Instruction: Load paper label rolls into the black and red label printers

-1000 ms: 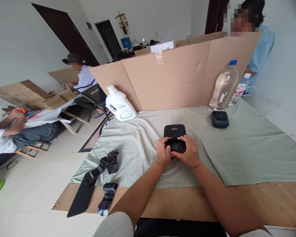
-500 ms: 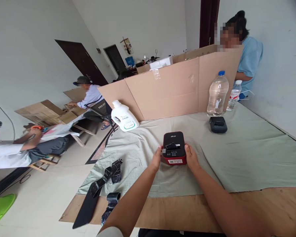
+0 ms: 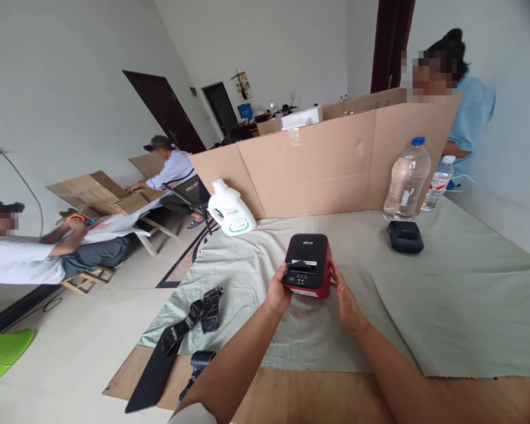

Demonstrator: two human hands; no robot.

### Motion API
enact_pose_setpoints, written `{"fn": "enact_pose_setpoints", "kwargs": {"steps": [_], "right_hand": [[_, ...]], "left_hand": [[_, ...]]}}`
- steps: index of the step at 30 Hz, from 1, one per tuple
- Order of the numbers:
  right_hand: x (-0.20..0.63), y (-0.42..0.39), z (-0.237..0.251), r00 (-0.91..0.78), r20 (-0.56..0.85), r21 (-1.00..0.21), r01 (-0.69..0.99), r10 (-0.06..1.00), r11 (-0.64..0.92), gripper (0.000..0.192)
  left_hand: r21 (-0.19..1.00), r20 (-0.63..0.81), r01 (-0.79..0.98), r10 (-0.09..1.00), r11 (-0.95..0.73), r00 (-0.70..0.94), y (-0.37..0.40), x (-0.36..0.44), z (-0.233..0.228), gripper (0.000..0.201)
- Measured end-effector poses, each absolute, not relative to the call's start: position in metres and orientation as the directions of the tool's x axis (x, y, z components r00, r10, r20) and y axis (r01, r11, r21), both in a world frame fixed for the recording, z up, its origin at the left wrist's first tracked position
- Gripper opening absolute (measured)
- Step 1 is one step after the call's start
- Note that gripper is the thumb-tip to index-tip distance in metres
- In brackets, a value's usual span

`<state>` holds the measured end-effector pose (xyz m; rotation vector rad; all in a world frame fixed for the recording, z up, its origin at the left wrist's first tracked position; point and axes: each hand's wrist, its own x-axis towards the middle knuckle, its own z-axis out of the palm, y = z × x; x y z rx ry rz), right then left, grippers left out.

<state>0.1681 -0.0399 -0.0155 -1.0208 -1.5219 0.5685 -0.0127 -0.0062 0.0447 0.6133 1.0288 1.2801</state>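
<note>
Pale walls, dark doors and a light tiled floor surround the workplace, with a person in a light blue top [image 3: 470,121] at the right and two others seated at the left. Wrinkled grey-green cloth [image 3: 459,312] covers most of the bench [image 3: 327,393], leaving a strip of bare brown wood along the near edge. Behind it stands a folded tan cardboard panel [image 3: 309,171]. A white plastic jug with a moulded handle [image 3: 232,213] stands before the panel's left part; a large clear bottle with a blue cap [image 3: 407,182] stands at its right, close to a small dark rounded device [image 3: 405,237].

Over the middle of the cloth, between the hands, is a red-sided, black-topped boxy device with rounded corners [image 3: 311,253]; whether it touches the cloth is unclear. The left hand [image 3: 279,292] grasps its near left corner. The right hand [image 3: 347,300] is unclenched, fingers extended along the right wall; how firmly they press cannot be told. The device's top faces up, its long axis running away from the person towards the cardboard, with the white-labelled end nearest.
</note>
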Motion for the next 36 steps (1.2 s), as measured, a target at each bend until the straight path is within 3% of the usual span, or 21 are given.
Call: {"fn": "enact_pose_setpoints", "kwargs": {"steps": [2,5,9,14,20,24,26,28,31,34,36], "right_hand": [[0.167,-0.039,-0.027,-0.012,0.455,-0.866,0.227,0.89,0.446,0.054],[0.166,-0.037,-0.042,-0.048,0.333,-0.924,0.183,0.942,0.336,0.054],[0.164,-0.038,-0.05,-0.072,0.246,-0.936,0.243,0.967,0.256,0.052],[0.162,-0.04,-0.046,-0.137,0.27,-0.861,0.41,0.953,0.303,0.049],[0.159,-0.036,-0.034,-0.218,0.447,-0.7,0.519,0.868,0.491,0.033],[0.155,-0.044,-0.016,-0.367,0.348,-0.609,0.611,0.863,0.505,0.033],[0.152,-0.05,-0.008,-0.426,0.268,-0.625,0.605,0.864,0.493,0.034],[0.151,-0.054,-0.003,-0.498,0.227,-0.672,0.542,0.837,0.504,0.032],[0.158,-0.045,0.003,-0.516,0.227,-0.714,0.489,0.826,0.501,0.031],[0.189,-0.011,0.014,-0.258,0.298,-0.59,0.707,0.919,0.389,0.027],[0.225,0.021,0.025,-0.03,0.337,-0.494,0.845,0.941,0.204,0.027]], "left_hand": [[0.765,-0.418,-0.554,0.908,0.328,-0.04,0.012,-0.032,0.047,0.04],[0.728,-0.465,-0.609,0.879,0.315,-0.101,0.048,-0.068,0.057,0.037],[0.778,-0.471,-0.574,0.841,0.255,-0.265,0.101,-0.119,0.078,0.036],[0.869,-0.416,-0.451,0.796,0.205,-0.44,0.141,-0.171,0.095,0.036],[0.972,-0.139,0.037,0.69,0.233,-0.71,0.143,-0.198,0.103,0.028],[0.956,0.006,0.196,0.651,0.22,-0.759,0.138,-0.175,0.097,0.034],[0.9,0.158,0.389,0.685,0.196,-0.711,0.129,-0.143,0.082,0.041],[0.734,0.298,0.659,0.793,0.165,-0.531,0.111,-0.101,0.059,0.046],[0.487,0.211,0.871,0.959,0.067,-0.192,0.071,-0.039,0.02,0.045],[0.333,0.072,0.934,0.991,-0.128,0.111,0.033,-0.002,-0.007,0.051],[0.285,0.036,0.938,0.98,-0.196,0.194,0.015,0.006,-0.015,0.055]]}}
